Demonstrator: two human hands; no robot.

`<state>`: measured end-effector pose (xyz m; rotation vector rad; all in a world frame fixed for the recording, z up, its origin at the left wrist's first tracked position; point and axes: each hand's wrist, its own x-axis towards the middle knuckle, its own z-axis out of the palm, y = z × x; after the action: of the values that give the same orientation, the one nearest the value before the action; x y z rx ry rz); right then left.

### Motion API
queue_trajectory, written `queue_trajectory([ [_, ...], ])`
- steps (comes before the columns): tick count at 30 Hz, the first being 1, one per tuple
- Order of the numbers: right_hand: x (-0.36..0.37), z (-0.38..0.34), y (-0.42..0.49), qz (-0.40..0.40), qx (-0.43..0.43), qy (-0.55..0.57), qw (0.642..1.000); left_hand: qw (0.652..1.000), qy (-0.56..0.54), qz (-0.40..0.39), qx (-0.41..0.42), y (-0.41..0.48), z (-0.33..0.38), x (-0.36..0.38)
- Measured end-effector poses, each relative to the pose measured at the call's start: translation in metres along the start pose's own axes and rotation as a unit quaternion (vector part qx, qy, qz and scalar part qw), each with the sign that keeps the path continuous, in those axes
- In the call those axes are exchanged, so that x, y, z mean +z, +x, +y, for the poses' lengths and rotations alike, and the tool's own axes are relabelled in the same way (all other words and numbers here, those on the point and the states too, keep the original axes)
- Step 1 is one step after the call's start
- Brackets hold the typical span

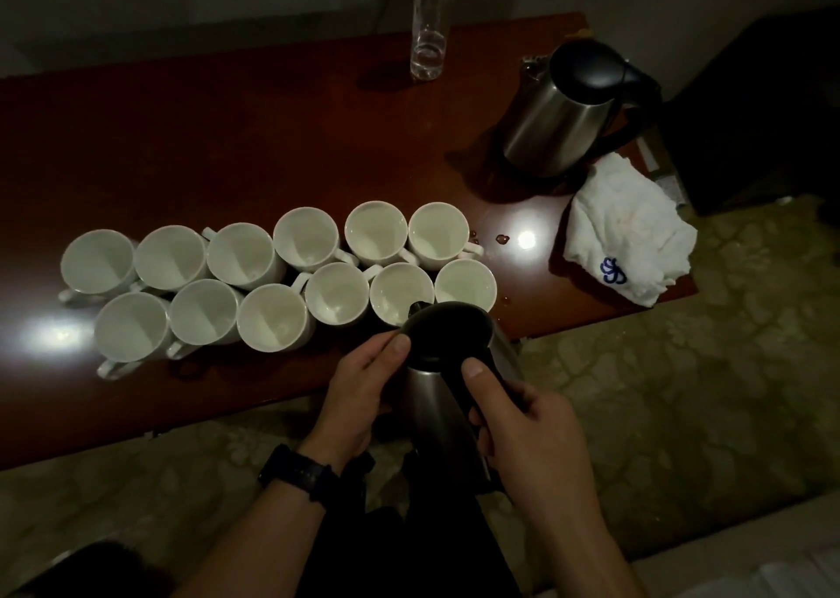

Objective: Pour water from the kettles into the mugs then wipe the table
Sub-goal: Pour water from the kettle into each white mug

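1. The kettle (447, 338) hangs tilted at the near edge of the table (227, 143), its spout (416, 309) over the near rim of a mug (395, 290) in the front row, second from the right
2. The right hand (522, 425) is clamped round the handle, thumb on top; the left hand (359, 397) grips the kettle's side, thumb pressed on the lid rim. Keep both so, to steady the lid
3. Tip slowly from the right wrist and bring the spout over the mug's middle; at the rim, water may run down outside
4. Stop short of the brim: drops (502, 237) already lie by the right-hand mugs
5. Level the kettle before moving along the mugs (204, 311); they touch, so avoid knocking them
6. The cloth (632, 229) lies at the right, beside the second kettle (563, 115), ready for wiping
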<state>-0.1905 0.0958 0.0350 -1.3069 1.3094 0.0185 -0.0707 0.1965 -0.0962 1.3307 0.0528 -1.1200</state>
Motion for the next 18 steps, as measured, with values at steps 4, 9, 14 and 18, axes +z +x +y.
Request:
queue_trajectory([
  [4, -0.0001, 0.0013, -0.0010, 0.001, 0.002, 0.001, 1.000, 1.000, -0.014, 0.005, 0.009, -0.0020, 0.0028, 0.0005],
  [9, 0.0013, 0.0005, -0.0009, -0.004, 0.007, 0.003, 1.000, 1.000, -0.007, 0.013, 0.009, -0.0043, 0.0054, 0.0007],
  [14, 0.0008, -0.0016, -0.0013, -0.008, 0.008, -0.003, 1.000, 1.000, -0.019, 0.019, 0.001, -0.0053, 0.0064, 0.0033],
  [18, 0.0013, -0.0037, -0.0020, -0.010, 0.015, -0.003, 1.000, 1.000, -0.020, 0.019, -0.004, -0.0073, 0.0091, 0.0023],
])
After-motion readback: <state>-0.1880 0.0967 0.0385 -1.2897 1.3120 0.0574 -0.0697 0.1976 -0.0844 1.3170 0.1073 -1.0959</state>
